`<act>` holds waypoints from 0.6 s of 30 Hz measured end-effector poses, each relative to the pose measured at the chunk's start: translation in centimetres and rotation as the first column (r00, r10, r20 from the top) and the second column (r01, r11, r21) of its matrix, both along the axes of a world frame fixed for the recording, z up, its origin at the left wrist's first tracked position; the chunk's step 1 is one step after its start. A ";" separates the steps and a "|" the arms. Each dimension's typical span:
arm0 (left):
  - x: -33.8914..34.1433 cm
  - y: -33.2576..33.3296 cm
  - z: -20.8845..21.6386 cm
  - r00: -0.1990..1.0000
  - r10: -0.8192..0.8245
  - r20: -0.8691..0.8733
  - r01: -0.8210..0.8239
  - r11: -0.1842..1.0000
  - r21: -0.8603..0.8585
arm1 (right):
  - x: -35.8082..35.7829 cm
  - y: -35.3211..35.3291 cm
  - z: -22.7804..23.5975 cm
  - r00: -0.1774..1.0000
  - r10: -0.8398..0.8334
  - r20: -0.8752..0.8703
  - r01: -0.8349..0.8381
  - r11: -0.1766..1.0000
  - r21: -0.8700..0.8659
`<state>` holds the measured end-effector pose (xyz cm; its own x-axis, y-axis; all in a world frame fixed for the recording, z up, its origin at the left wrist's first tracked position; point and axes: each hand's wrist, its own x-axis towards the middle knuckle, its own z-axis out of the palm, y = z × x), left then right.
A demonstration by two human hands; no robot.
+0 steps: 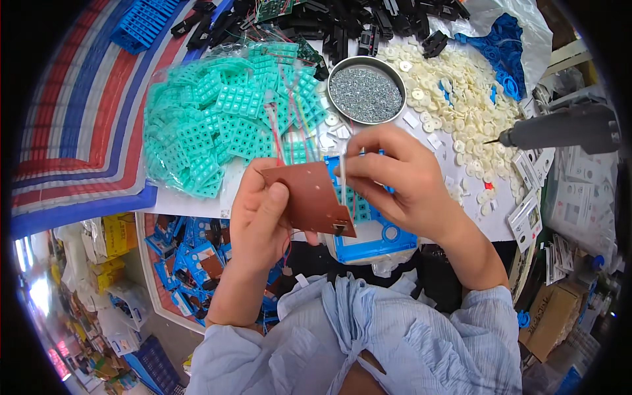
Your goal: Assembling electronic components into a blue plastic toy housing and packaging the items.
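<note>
In my left hand is a brown circuit board, gripped at its left side with the thumb lying on its face. Red and pale wires rise behind the board. My right hand is closed at the board's right edge, its fingertips pinching a thin white strip whose kind I cannot make out. Beneath both hands lies a blue plastic housing with a round ring at its lower right. Part of a teal rubber keypad shows in it; the board hides the rest.
A bag of teal keypads lies left. A round metal bowl of screws stands beyond my hands, beside cream plastic discs. An electric screwdriver points in from the right. Blue assemblies fill a bin below left. Black parts lie at the back.
</note>
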<state>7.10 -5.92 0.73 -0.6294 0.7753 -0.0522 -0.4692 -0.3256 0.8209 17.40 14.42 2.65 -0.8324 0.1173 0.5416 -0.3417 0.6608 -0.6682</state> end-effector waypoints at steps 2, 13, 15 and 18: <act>-0.3 0.3 -0.1 1.000 0.007 0.029 -0.009 0.999 0.052 | 0.7 0.1 0.7 0.989 0.109 0.104 -0.105 0.994 -0.041; -0.4 1.3 -1.1 0.990 -0.075 0.119 0.034 0.948 0.317 | 0.8 -1.0 0.2 0.633 0.552 0.543 0.105 0.633 -0.767; -0.6 1.3 -1.2 1.000 -0.001 -0.013 0.005 0.966 0.260 | 1.4 -1.0 1.3 0.771 0.335 0.541 0.025 0.834 -0.552; -0.5 0.8 -0.7 0.942 0.146 -0.303 -0.156 0.988 -0.007 | 2.2 -0.7 2.2 0.923 0.049 0.383 0.067 0.956 -0.284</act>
<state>6.57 -5.09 0.01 -0.7289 0.6710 0.1362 -0.1458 -0.3465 0.9267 19.56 13.69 4.83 -0.9659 0.2273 0.1243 -0.0171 0.4228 -0.9061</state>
